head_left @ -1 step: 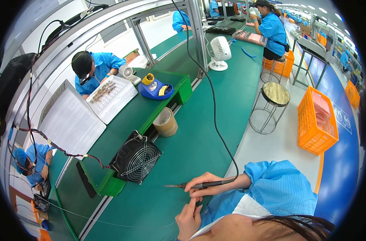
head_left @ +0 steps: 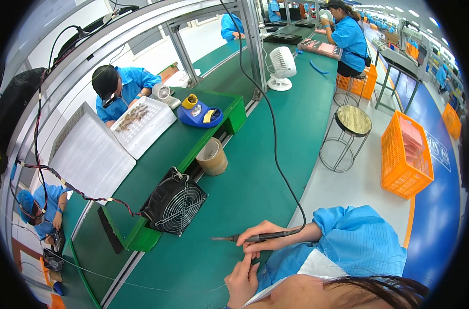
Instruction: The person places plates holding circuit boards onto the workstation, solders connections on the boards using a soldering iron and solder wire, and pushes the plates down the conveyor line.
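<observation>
My right hand (head_left: 265, 232) grips a soldering iron (head_left: 270, 236) like a pen. Its pointed metal tip faces left, held over the green bench top, and a black cable runs up from its rear end. Just below, my left hand (head_left: 240, 283) is closed, with its fingertips against the fingers of my right hand. What it pinches, if anything, is hidden. A thin pale wire (head_left: 141, 286) stretches over the bench from the left toward my left hand; whether it reaches the fingers cannot be made out.
A black fan with a wire guard (head_left: 182, 206) stands left of the iron. Behind it are a round tub (head_left: 212, 156), a blue iron stand (head_left: 199, 112) and a white fan (head_left: 281, 68). Co-workers sit across and further along. A stool (head_left: 353, 121) and orange crate (head_left: 405, 159) stand right.
</observation>
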### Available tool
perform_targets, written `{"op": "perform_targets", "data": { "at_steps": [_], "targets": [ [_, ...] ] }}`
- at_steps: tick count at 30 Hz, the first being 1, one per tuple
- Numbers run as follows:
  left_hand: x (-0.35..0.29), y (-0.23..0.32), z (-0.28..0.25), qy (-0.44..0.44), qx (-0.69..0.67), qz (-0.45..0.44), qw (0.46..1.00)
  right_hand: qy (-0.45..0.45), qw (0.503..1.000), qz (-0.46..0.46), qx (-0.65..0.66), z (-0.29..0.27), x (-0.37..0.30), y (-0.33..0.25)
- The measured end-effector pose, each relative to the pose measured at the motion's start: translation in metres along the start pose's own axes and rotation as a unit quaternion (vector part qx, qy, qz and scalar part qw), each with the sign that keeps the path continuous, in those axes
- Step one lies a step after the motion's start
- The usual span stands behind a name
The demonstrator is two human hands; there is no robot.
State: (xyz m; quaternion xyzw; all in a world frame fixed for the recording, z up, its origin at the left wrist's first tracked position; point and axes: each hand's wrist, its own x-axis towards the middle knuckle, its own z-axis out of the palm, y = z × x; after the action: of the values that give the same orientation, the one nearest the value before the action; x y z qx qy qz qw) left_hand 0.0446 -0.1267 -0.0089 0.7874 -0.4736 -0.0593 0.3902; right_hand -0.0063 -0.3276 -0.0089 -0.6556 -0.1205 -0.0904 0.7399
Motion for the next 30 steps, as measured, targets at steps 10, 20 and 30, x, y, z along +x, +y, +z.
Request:
{"op": "perform_targets", "data": {
  "at_steps": [10,20,30],
  "targets": [
    [0.0023,-0.0044,0.0008,0.006,-0.002,0.042,0.999,-0.003,0.999,0.003,0.035,-0.0006,0.0011,0.0024],
    [0.001,-0.0019,-0.0003,0.008,-0.009,0.021,1.0,-0.022,0.999,-0.004,0.045,-0.0013,0.0009,0.0035],
    [0.0021,-0.0031,0.0015,0.017,-0.01,0.025,0.999,-0.018,1.0,-0.008,0.024,-0.001,0.0011,0.0026]
  ]
}}
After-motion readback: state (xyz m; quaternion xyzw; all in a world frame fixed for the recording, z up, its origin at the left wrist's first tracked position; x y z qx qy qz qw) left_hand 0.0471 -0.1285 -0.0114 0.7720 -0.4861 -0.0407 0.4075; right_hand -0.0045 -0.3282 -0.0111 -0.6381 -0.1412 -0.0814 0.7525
